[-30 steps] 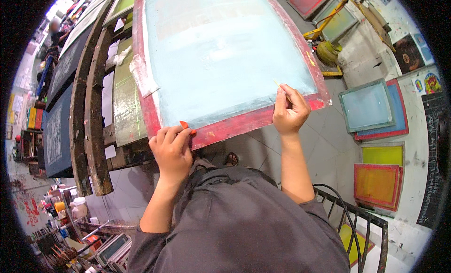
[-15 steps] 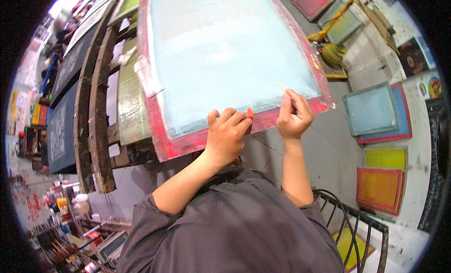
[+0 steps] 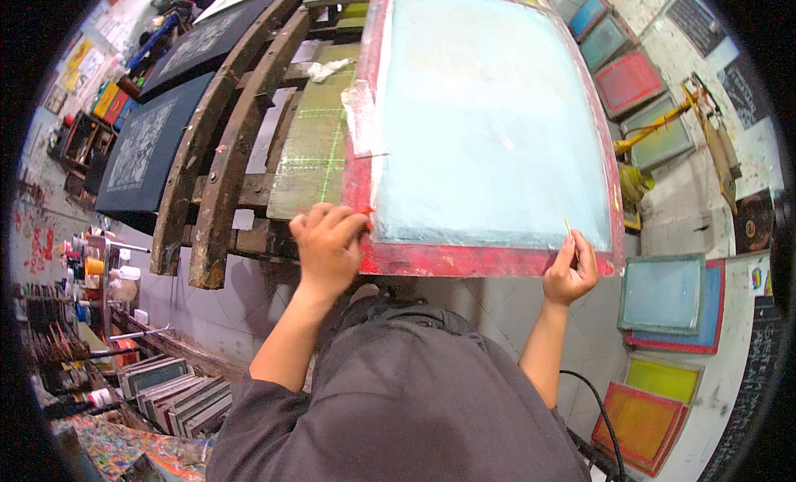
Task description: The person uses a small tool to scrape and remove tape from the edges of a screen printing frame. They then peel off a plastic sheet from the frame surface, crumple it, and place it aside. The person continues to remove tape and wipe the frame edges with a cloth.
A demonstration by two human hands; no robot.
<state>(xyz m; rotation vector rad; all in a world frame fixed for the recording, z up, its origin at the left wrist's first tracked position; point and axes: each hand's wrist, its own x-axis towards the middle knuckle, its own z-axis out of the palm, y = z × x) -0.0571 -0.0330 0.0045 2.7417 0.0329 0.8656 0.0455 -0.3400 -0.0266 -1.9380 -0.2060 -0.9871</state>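
A screen-printing frame [image 3: 489, 261] with red-stained sides lies before me, its mesh [image 3: 489, 133] coated pale blue. My left hand [image 3: 326, 245] is closed at the frame's near left corner. A small red-orange piece [image 3: 366, 210] shows at its fingertips; its kind I cannot make out. Over the near right corner, my right hand [image 3: 572, 270] pinches a thin pale stick [image 3: 568, 226] like a toothpick, pointing up above the mesh. Whitish tape [image 3: 361, 121] clings to the frame's left side.
Dark wooden rails [image 3: 224, 171] run along the left, beside a greenish board [image 3: 311, 163] and dark printed fabric panels [image 3: 153, 146]. More screen frames [image 3: 663, 293] lean against the right wall. Shelves with bottles [image 3: 124, 283] stand at the lower left. A black cable [image 3: 605, 407] hangs at lower right.
My left hand has gone from the middle of the frame's near edge to its left corner, the red-orange piece with it. The right hand still pinches the stick. The whole view has swung left.
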